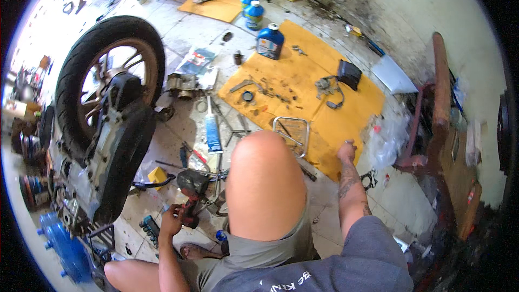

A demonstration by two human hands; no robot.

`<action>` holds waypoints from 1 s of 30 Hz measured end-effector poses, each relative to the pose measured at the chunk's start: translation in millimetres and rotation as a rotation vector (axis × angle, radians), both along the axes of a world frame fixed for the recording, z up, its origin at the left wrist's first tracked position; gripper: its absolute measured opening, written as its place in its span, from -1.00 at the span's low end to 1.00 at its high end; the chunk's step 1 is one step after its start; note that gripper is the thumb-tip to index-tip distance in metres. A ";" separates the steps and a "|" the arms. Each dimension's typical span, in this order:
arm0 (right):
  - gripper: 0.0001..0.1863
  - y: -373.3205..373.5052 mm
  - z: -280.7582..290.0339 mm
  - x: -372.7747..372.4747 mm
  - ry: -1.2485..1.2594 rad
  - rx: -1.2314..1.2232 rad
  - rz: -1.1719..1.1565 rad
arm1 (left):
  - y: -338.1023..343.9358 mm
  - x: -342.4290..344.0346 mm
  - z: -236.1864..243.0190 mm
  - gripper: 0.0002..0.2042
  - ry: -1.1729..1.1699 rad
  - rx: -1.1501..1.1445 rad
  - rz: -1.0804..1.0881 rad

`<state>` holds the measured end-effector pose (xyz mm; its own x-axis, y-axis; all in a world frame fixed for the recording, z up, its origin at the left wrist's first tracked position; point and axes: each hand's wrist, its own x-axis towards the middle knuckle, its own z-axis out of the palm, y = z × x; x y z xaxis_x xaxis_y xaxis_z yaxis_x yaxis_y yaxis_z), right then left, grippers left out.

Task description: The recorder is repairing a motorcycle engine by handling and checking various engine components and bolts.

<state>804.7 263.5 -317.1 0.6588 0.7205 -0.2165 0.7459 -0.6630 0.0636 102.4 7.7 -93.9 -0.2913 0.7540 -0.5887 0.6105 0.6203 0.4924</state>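
1. Left hand [172, 217] wrapped around the grip of a red and black power tool [190, 194], fingers closed on it, low by the left knee and close to the tiled floor [178, 32].
2. Right hand [346, 150] reaching down to the near edge of the yellow cardboard sheet [303, 75]; fingers curled, but cannot tell whether pinching anything.
3. Best handled, as a judgement: tool kept steady and square to the work, wrist straight, right hand kept off the small loose parts [270, 94] to avoid scattering them.
4. Metal wire frame [292, 132] lying on the cardboard just beyond the raised knee, near the right hand.
5. Blue oil bottle [270, 41] upright at the far end of the cardboard, 2 more bottles [252, 10] behind it.
6. Scooter rear wheel [111, 73] and dark engine casing standing at left, well apart from the cardboard.
7. White tube [212, 124] and hand tools strewn on the floor between.
8. Stained wall [400, 5] at right; a cluttered workshop corner.
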 end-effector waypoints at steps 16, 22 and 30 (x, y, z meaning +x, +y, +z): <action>-0.71 6.0 473.4 -329.7 0.864 0.125 1.237 | 129.1 116.2 152.3 -0.30 -1.280 0.621 0.416; -0.56 -72.3 502.7 -508.5 0.566 -0.031 1.998 | 106.5 111.3 211.9 -0.36 -1.962 0.882 0.883; -0.78 -114.0 494.3 -594.7 0.897 0.017 1.898 | 61.1 39.7 171.2 -0.50 -1.935 1.306 1.060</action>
<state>210.0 149.6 177.2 -0.9732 0.2278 0.0309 0.1621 0.7753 -0.6104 142.1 68.9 77.3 -0.5830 0.7990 -0.1475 -0.8110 -0.5831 0.0470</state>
